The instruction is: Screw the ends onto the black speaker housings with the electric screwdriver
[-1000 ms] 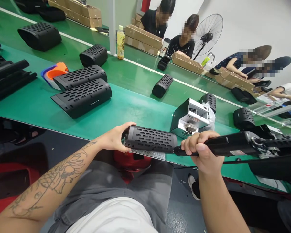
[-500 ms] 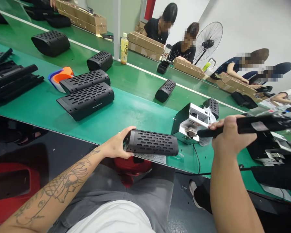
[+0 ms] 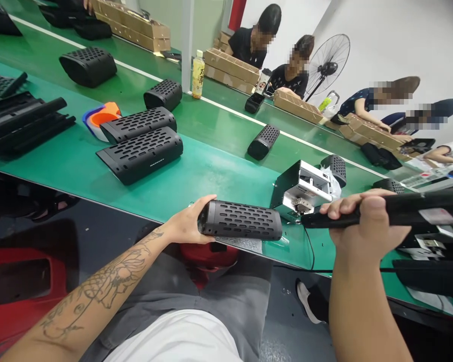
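Note:
A black speaker housing with rows of slots (image 3: pixel 245 220) lies along the front edge of the green bench. My left hand (image 3: pixel 191 221) grips its left end, thumb and fingers around it. In my right hand (image 3: pixel 366 216) is a black electric screwdriver (image 3: pixel 400 208), held sideways with fingers wrapped round its body. Its tip points left, close to the front of a screw feeder (image 3: pixel 300 188), a box with a black side and a metal face. Whether the tip touches the feeder I cannot tell. Two similar housings (image 3: pixel 147 153) rest together farther left.
An orange and blue tape dispenser (image 3: pixel 103 115) and long black parts (image 3: pixel 22 120) are at the left. More housings (image 3: pixel 263 142) stand on the belt beyond, with a yellow bottle (image 3: pixel 198 75). Several people work behind cardboard boxes (image 3: pixel 232 70). A dark cable (image 3: pixel 310 249) hangs by the feeder.
My right hand has lowered the screwdriver slightly, and its tip has shifted left and down below the feeder's metal front piece. My left hand keeps its hold on the housing. The view has shifted slightly.

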A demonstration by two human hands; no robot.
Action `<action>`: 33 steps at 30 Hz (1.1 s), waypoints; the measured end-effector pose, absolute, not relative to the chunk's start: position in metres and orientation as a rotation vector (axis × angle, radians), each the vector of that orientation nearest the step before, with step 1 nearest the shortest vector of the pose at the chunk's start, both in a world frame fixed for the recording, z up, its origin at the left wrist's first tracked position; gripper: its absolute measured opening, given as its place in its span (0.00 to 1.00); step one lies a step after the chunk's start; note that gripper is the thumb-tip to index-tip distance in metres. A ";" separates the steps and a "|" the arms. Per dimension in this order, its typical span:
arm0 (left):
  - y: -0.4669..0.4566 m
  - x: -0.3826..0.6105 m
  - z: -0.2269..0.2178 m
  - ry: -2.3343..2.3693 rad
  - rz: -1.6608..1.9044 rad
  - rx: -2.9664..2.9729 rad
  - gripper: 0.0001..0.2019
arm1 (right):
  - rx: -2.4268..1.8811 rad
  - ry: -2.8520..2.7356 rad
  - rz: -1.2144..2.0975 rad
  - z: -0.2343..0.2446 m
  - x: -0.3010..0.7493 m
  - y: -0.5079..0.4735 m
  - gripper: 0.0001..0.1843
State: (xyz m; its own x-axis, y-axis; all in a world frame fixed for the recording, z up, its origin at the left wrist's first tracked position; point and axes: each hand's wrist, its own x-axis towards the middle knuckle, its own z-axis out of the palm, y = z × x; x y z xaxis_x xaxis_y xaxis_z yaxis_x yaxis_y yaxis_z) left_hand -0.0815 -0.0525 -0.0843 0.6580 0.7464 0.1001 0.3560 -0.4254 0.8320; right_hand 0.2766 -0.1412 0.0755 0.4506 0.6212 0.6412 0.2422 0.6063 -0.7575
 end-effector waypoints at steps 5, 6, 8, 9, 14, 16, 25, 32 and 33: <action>-0.053 -0.081 -0.087 0.834 0.643 2.030 0.61 | -0.771 -1.274 0.612 0.078 0.212 -0.161 0.16; -0.053 -0.081 -0.088 0.828 0.656 2.029 0.60 | -0.747 -1.284 0.639 0.075 0.203 -0.160 0.16; -0.054 -0.081 -0.088 0.814 0.680 2.029 0.60 | -0.723 -1.286 0.668 0.067 0.189 -0.154 0.15; -0.054 -0.081 -0.089 0.806 0.688 2.028 0.60 | -0.723 -1.285 0.680 0.063 0.185 -0.151 0.15; -0.053 -0.080 -0.091 0.775 0.708 2.033 0.59 | -0.783 -1.293 0.747 0.053 0.180 -0.142 0.13; -0.052 -0.080 -0.092 0.768 0.718 2.041 0.59 | -0.793 -1.311 0.779 0.053 0.179 -0.142 0.14; -0.052 -0.079 -0.095 0.753 0.758 2.060 0.58 | -0.827 -1.380 0.898 0.056 0.174 -0.139 0.20; -0.053 -0.079 -0.091 0.784 0.756 2.064 0.57 | -0.881 -1.383 0.903 0.049 0.177 -0.147 0.19; -0.053 -0.079 -0.091 0.790 0.747 2.062 0.57 | -0.892 -1.374 0.895 0.050 0.178 -0.148 0.20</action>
